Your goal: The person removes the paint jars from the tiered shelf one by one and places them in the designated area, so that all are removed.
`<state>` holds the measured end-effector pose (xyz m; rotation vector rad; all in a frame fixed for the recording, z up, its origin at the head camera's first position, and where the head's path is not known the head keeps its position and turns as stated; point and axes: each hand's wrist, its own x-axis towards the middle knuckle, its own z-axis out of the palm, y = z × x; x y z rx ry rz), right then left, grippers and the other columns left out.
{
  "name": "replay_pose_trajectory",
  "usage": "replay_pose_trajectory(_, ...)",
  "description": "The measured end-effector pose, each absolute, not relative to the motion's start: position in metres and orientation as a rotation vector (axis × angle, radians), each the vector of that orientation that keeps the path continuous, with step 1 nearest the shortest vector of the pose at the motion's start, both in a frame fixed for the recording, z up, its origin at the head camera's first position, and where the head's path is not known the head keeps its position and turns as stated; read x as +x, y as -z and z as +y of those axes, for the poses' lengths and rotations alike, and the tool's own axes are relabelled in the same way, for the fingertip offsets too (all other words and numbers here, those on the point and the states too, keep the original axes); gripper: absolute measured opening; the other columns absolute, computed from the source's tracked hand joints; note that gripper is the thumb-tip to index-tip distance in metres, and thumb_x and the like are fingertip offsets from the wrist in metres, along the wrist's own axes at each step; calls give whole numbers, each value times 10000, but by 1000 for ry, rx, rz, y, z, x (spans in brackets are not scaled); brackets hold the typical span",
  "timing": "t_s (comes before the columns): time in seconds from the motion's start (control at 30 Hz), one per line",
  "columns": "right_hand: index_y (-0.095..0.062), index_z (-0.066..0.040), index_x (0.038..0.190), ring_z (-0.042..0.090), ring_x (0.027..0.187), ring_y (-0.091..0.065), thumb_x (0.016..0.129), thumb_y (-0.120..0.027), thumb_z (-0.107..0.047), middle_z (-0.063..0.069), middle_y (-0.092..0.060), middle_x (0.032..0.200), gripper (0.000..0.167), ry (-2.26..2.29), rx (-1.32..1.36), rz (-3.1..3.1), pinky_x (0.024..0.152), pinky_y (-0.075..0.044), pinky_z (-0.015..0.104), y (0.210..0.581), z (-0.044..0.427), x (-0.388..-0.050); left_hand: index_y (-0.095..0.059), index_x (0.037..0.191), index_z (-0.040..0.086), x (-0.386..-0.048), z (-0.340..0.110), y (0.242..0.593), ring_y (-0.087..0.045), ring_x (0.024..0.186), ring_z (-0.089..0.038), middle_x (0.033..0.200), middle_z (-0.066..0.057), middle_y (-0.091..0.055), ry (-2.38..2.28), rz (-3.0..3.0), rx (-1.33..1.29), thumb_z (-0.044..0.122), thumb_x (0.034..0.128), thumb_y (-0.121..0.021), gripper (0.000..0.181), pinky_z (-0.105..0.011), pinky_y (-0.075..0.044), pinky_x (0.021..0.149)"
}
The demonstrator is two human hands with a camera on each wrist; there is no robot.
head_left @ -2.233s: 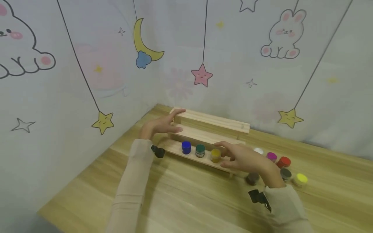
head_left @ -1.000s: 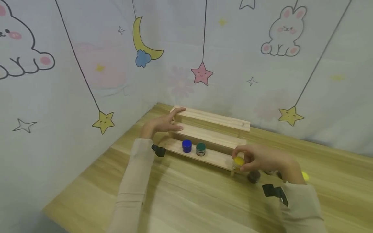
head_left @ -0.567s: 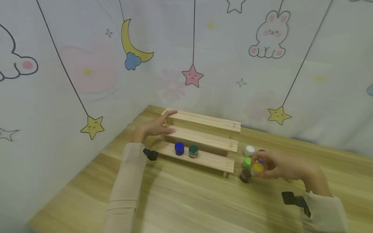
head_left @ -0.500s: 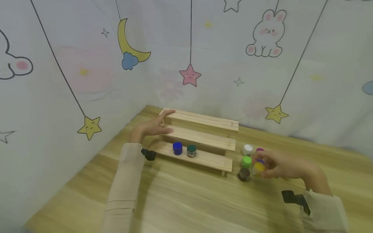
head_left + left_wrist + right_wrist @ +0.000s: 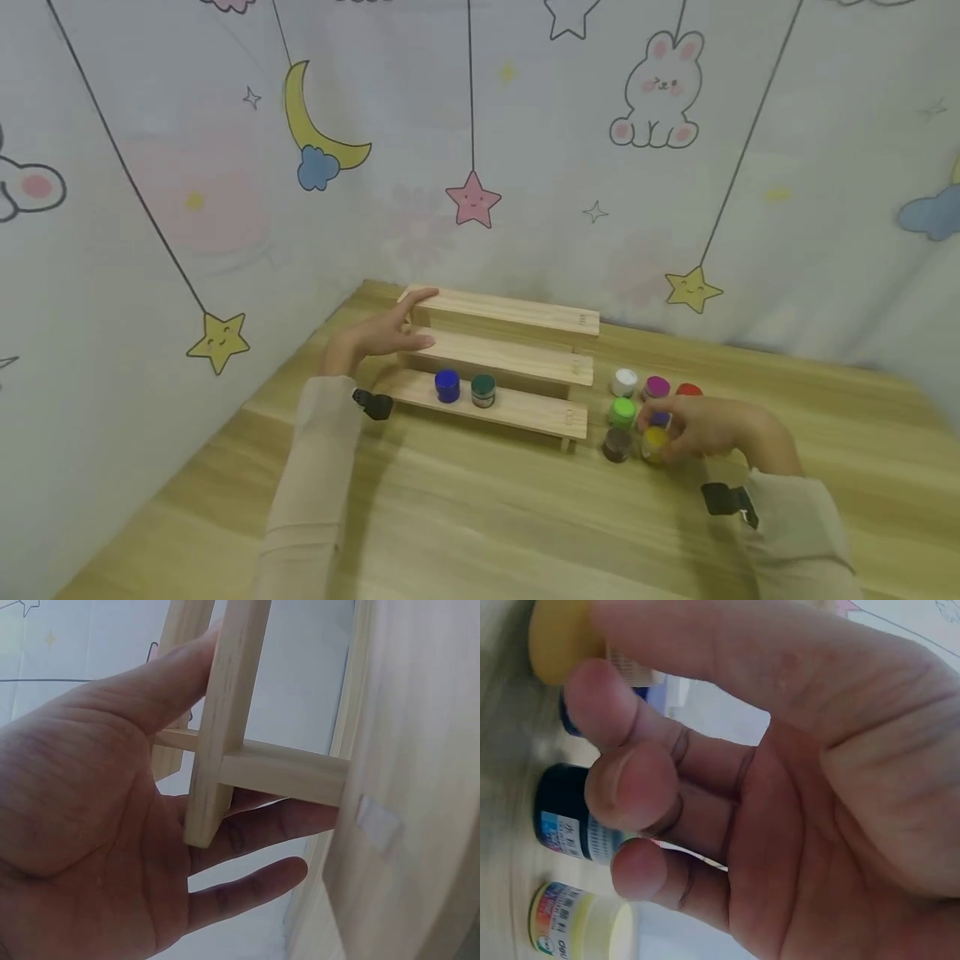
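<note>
A three-tiered wooden rack (image 5: 510,352) stands on the table. My left hand (image 5: 378,333) holds its left end, the thumb on the middle board and a finger on the top one; in the left wrist view the other fingers reach behind the wooden frame (image 5: 225,712). Dark blue (image 5: 447,386) and dark green (image 5: 483,390) paint jars sit on the lowest board. To the right of the rack, my right hand (image 5: 716,425) pinches an ochre-yellow paint jar (image 5: 654,444) down among other jars. The right wrist view shows my thumb against this jar (image 5: 559,641), partly hiding it.
Around my right hand stand white (image 5: 624,383), magenta (image 5: 657,388), red (image 5: 688,390), light green (image 5: 622,412) and brown (image 5: 617,444) jars. A black-lidded jar (image 5: 562,810) and a pale yellow jar (image 5: 577,922) are close below its fingers. A patterned curtain backs the table.
My right hand has lifted the ochre-yellow jar off the lowest board and carried it right, down beside the brown jar. My left hand has stayed on the rack. The head view has shifted right.
</note>
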<state>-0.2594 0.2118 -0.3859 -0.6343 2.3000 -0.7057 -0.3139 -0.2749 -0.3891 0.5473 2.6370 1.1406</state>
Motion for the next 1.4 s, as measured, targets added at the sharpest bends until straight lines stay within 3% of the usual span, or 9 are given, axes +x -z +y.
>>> replay_pose_trajectory(0.2, -576, -127, 1169, 157, 617, -413, 855, -730, -49, 51, -524, 823, 358, 692, -569, 2292, 557, -373, 269, 383, 211, -258, -73, 1607, 254, -314, -273, 384, -222, 1437, -504, 1661, -145, -8, -1113, 2663, 564, 291, 990, -649, 845, -659, -240, 1108)
replay_pose_trajectory(0.4, -539, -106, 1391, 117, 554, -384, 902, -747, -211, 64, -561, 865, 541, 665, -629, 2343, 515, -371, 249, 369, 211, -254, -58, 1608, 270, -312, -276, 386, -236, 1436, -496, 1665, -130, 29, -1092, 2654, 532, 319, 987, -650, 859, -648, -252, 1110)
replay_pose_trajectory(0.5, -481, -67, 1445, 122, 631, -469, 942, -708, -222, 64, -571, 896, 573, 730, -802, 2359, 553, -434, 265, 361, 204, -251, -61, 1606, 261, -314, -274, 385, -250, 1425, -509, 1663, -125, 38, -1083, 2652, 541, 300, 990, -648, 852, -645, -256, 1109)
replay_pose_trajectory(0.67, -443, -145, 1486, 180, 805, -600, 989, -653, -244, 32, -640, 973, 549, 756, -985, 2392, 674, -506, 334, 348, 165, -251, -61, 1603, 284, -313, -273, 383, -299, 1399, -523, 1664, -117, 24, -1051, 2654, 502, 301, 990, -649, 850, -641, -262, 1109)
replay_pose_trajectory(0.83, -404, -175, 1524, 191, 964, -649, 996, -646, -262, 56, -670, 1180, 587, 722, -1115, 2462, 791, -523, 379, 350, 118, -259, -56, 1606, 294, -311, -272, 384, -256, 1419, -520, 1666, -123, 39, -1051, 2660, 478, 323, 986, -651, 859, -655, -237, 1112)
replay_pose_trajectory(1.03, -417, -97, 1509, 203, 962, -656, 990, -649, -183, 140, -561, 1404, 575, 840, -1294, 2496, 813, -537, 371, 364, 68, -265, -64, 1605, 276, -311, -274, 382, -260, 1419, -511, 1664, -121, 22, -1088, 2679, 495, 297, 987, -654, 855, -648, -255, 1108)
replay_pose_trajectory(1.23, -484, -36, 1457, 178, 902, -657, 982, -654, -156, 117, -573, 1374, 518, 850, -1355, 2506, 791, -540, 338, 382, 46, -262, -65, 1603, 321, -313, -268, 380, -288, 1407, -509, 1668, -104, 27, -1131, 2624, 461, 305, 988, -651, 850, -629, -277, 1107)
replay_pose_trajectory(1.4, -473, -19, 1469, 128, 850, -635, 985, -655, -183, 123, -563, 1375, 543, 801, -1400, 2585, 758, -531, 306, 397, 34, -260, -65, 1606, 278, -310, -272, 384, -268, 1413, -517, 1665, -116, 23, -1126, 2638, 471, 279, 990, -649, 849, -624, -272, 1112)
